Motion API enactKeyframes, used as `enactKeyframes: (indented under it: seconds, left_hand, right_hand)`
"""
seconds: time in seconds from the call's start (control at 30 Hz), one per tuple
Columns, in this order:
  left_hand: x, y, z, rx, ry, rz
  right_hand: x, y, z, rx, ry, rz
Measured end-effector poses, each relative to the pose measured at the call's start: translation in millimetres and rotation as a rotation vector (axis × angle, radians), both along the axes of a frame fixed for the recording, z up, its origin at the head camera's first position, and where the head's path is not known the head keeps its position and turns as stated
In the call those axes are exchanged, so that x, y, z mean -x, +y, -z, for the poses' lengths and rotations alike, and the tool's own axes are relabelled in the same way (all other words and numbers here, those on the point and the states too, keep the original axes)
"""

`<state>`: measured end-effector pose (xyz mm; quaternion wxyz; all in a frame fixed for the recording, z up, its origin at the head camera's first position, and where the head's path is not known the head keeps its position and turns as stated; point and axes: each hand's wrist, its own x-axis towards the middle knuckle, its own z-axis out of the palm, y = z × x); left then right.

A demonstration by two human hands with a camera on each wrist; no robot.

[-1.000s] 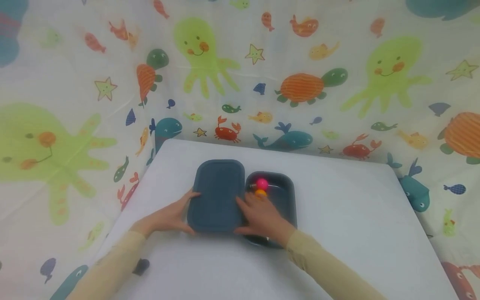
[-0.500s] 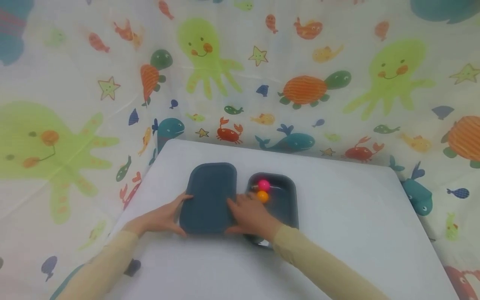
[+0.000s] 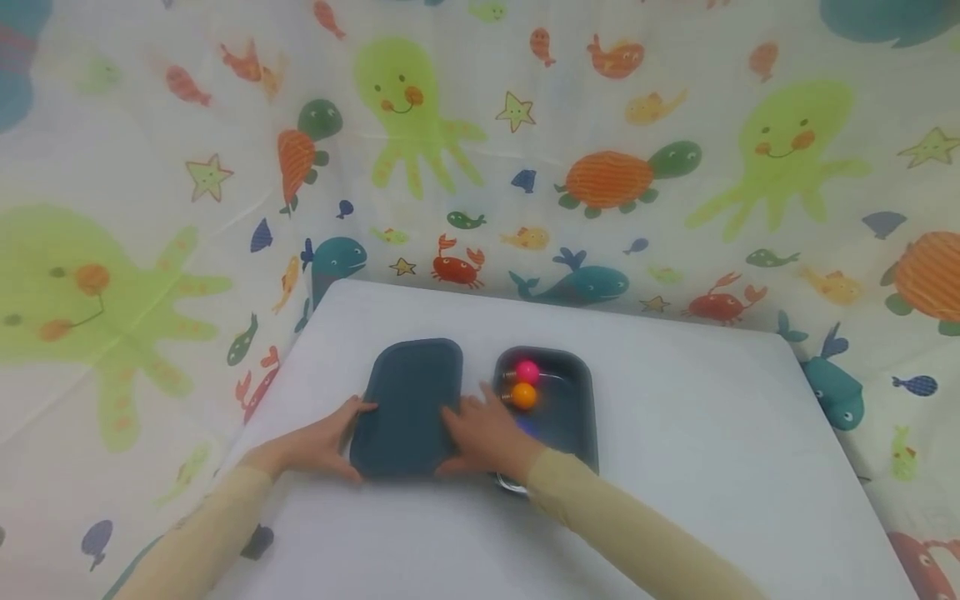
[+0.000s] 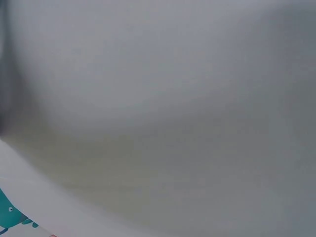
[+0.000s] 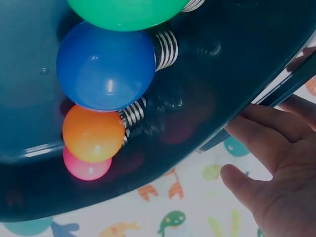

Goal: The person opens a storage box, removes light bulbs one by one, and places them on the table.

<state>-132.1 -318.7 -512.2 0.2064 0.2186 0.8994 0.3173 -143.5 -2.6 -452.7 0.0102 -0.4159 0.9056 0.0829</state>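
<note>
A dark blue-grey rectangular lid [image 3: 408, 408] lies flat, low over the table, between both hands. My left hand [image 3: 318, 437] holds its left edge, fingers and thumb spread along the side. On the opposite edge, my right hand [image 3: 487, 437] grips the lid, its forearm crossing the front of a dark open box [image 3: 573, 417]. Round coloured light bulbs with metal screw bases lie in the box: pink [image 5: 88, 168], orange [image 5: 94, 133], blue [image 5: 106, 66] and green [image 5: 128, 12]. In the right wrist view, the right fingers [image 5: 266, 136] reach past the box's rim to the lid edge.
A white table [image 3: 697, 433] carries the lid and the box, with bare surface on the right. A white curtain [image 3: 480, 142] printed with sea animals stands behind and at the sides. The left wrist view is mostly a pale blur.
Both hands have moved the lid left and towards the person, away from the box. The orange bulb and part of the blue one have come into fuller view.
</note>
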Motion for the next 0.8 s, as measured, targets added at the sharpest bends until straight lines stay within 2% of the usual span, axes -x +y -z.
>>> enactKeyframes:
  seconds: [0.2,0.33,0.57,0.8]
  left_hand:
    - [0.5,-4,1.8,0.047,-0.022,-0.006]
    - [0.9,-5,2.6,0.072,0.0,0.011]
    - [-0.6,-4,1.1,0.094,0.016,0.02]
    - [-1.2,-5,1.5,0.102,-0.007,0.006]
  right_hand:
    - [-0.1,-5,7.6,0.012,-0.007,-0.007]
    - [-1.1,-8,9.7,0.008,0.002,0.002]
    - [-7.6,-12,6.9,0.012,-0.006,0.029]
    - [-10.6,-16,12.5,0.011,-0.038,0.066]
